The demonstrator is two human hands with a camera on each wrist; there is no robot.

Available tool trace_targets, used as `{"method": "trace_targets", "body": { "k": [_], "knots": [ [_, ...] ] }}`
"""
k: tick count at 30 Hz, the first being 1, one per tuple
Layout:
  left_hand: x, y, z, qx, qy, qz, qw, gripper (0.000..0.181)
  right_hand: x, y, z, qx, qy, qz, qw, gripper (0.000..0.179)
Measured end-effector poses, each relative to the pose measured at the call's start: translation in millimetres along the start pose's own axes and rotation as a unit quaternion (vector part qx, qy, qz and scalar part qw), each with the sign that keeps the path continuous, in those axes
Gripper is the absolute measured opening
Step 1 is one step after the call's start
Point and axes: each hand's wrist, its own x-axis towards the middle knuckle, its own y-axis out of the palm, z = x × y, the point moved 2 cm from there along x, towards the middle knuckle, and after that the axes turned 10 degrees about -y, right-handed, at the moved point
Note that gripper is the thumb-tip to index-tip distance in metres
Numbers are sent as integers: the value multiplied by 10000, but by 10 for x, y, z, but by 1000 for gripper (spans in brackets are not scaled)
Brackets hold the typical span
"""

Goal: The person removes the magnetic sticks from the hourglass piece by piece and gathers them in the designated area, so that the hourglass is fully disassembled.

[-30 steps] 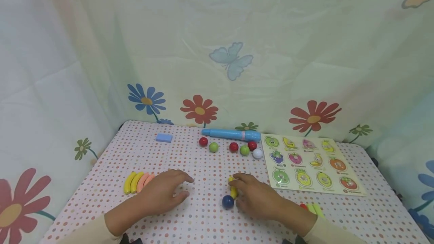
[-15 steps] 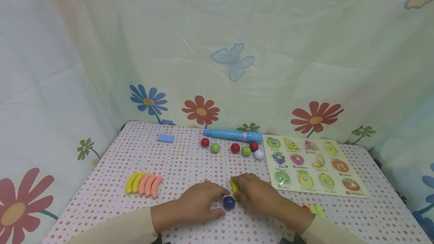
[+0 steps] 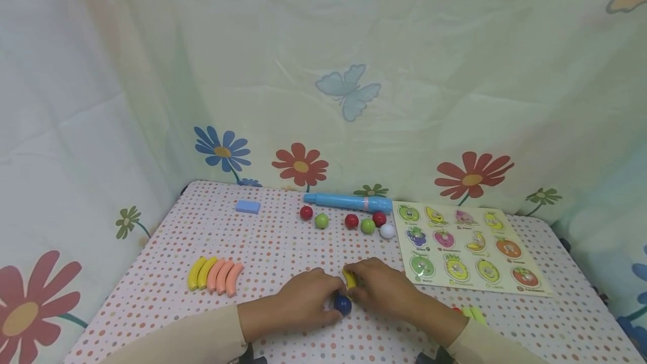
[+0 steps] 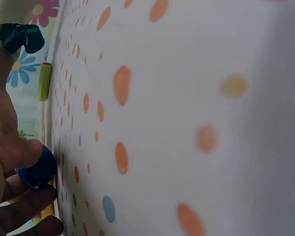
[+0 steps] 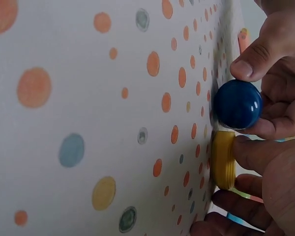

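Note:
Near the front middle of the table, my left hand pinches a glossy dark blue ball between thumb and fingers. In the right wrist view the thumb lies on one side of the ball, with a finger on the other. Just beyond it, my right hand holds a curved yellow stick-like piece with thumb and fingers. One end of this yellow piece is beside the ball, touching or nearly so. Both things look to be on the dotted tabletop; the right fingers partly hide the yellow piece in the head view.
Yellow and pink curved pieces lie in a row at left. Red, green and white balls are spread before a blue tube-like object. A blue block, a fruit picture board and green pieces also lie there.
My left hand has moved right from beside the pink pieces to the blue ball and now pinches it. My right hand has stayed at the yellow piece.

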Motion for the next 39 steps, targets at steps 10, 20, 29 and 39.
{"method": "trace_targets", "body": {
  "k": [10, 20, 29, 39],
  "knots": [
    [49, -117, 135, -409, -498, -73, 9979, 31, -7, 11, 8, -51, 27, -7, 10000, 47],
    [163, -375, 366, -1023, -1015, -546, 9881, 34, 2, 18, 11, -67, 85, 36, 9999, 47],
    [326, -509, 576, -1410, -1319, -1145, 9745, 38, -3, 4, 25, -86, 132, 48, 9999, 47],
    [504, -491, 886, -2088, -1853, -1599, 9468, 32, -4, 1, 13, -36, 98, 105, 9999, 48]
  ]
}}
